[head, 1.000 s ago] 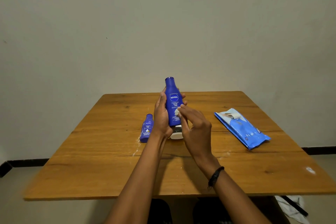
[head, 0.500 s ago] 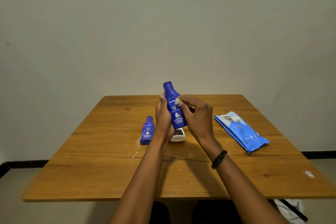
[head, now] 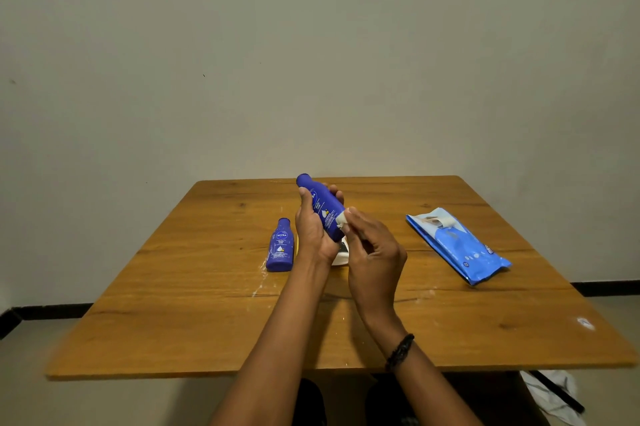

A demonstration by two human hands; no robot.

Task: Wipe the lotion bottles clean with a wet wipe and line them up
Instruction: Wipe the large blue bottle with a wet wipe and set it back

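My left hand (head: 313, 231) grips a tall blue lotion bottle (head: 322, 206), lifted off the wooden table (head: 207, 304) and tilted with its cap toward the upper left. My right hand (head: 372, 249) pinches a small white wet wipe (head: 341, 219) and presses it against the bottle's lower right side. A smaller blue lotion bottle (head: 280, 247) lies on the table just left of my left wrist. A white object (head: 341, 256) sits on the table behind my hands, mostly hidden.
A blue pack of wet wipes (head: 457, 245) lies on the right half of the table, its flap peeled back. White smears (head: 261, 285) mark the wood near the small bottle. A cloth (head: 554, 394) lies on the floor at bottom right.
The tall bottle has tilted further left in my left hand. My right hand slid the wipe down from the bottle's upper part to its lower side.
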